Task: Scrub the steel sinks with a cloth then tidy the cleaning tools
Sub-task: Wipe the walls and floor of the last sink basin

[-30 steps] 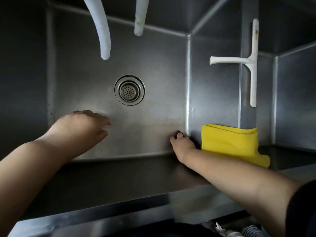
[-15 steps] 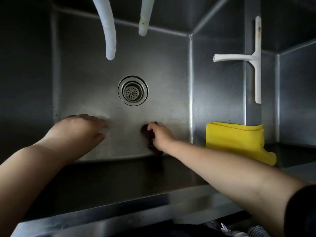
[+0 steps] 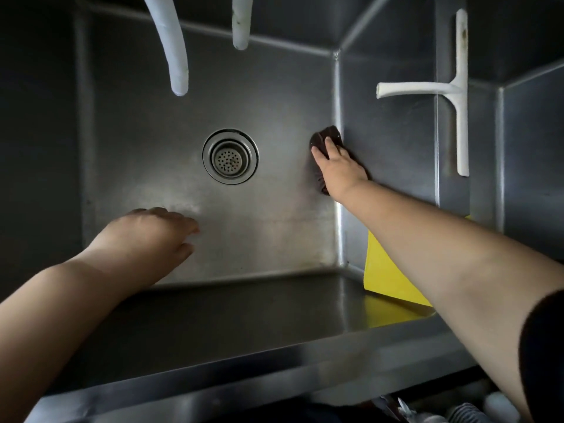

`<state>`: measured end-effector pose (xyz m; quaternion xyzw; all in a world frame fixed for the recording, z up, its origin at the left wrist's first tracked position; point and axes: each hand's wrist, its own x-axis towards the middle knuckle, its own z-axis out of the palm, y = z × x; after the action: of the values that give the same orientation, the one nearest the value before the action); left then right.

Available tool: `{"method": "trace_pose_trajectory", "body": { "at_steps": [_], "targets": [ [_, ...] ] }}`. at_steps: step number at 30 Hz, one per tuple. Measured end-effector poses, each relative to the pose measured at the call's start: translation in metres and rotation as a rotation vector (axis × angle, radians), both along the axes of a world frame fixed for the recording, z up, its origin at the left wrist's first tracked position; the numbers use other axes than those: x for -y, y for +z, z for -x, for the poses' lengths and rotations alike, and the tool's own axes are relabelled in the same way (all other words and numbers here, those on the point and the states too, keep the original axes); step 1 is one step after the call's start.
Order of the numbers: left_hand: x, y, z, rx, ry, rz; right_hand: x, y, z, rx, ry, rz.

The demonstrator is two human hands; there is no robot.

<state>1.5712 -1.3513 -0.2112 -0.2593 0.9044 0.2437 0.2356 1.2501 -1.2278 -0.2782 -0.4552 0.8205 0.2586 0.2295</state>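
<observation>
right hand (image 3: 340, 167): straight fingers press dark cloth (image 3: 326, 138), mostly hidden | left hand (image 3: 152, 236): fingers relaxed, together | yellow cloth (image 3: 387, 276): arm-covered

Drain (image 3: 230, 156) in the sink (image 3: 274, 227) floor; squeegee (image 3: 457, 93) on the divider to its right.
</observation>
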Motion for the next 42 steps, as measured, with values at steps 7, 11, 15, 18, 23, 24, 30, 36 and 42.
{"method": "trace_pose_trajectory", "body": {
  "at_steps": [7,11,15,18,23,24,30,36,42],
  "targets": [
    [0.001,0.003,0.005,0.013,-0.025,0.005,-0.028,-0.001,-0.04,-0.052,0.051,-0.067],
    [0.005,0.007,0.007,-0.005,-0.025,0.011,-0.06,-0.005,-0.086,0.029,-0.066,-0.274],
    [0.008,0.008,0.007,-0.017,-0.003,0.013,-0.071,-0.002,-0.113,0.186,-0.218,-0.288],
    [0.01,0.008,0.004,0.008,0.019,-0.015,-0.061,0.006,-0.121,0.38,-0.27,-0.233],
    [0.013,0.01,0.001,0.032,0.015,-0.011,-0.025,0.018,-0.134,1.005,-0.748,0.087],
    [0.014,0.01,0.0,0.036,0.018,-0.01,-0.019,0.019,-0.135,1.112,-0.83,0.134],
    [0.021,0.009,-0.006,0.045,0.029,0.015,-0.02,0.003,-0.121,0.51,-0.531,0.274],
    [0.027,0.007,-0.01,0.057,0.088,0.015,-0.029,-0.002,-0.141,0.387,0.278,0.324],
    [0.042,0.015,-0.022,0.09,0.109,0.047,-0.025,-0.006,-0.123,0.333,0.25,0.095]
  ]
}}
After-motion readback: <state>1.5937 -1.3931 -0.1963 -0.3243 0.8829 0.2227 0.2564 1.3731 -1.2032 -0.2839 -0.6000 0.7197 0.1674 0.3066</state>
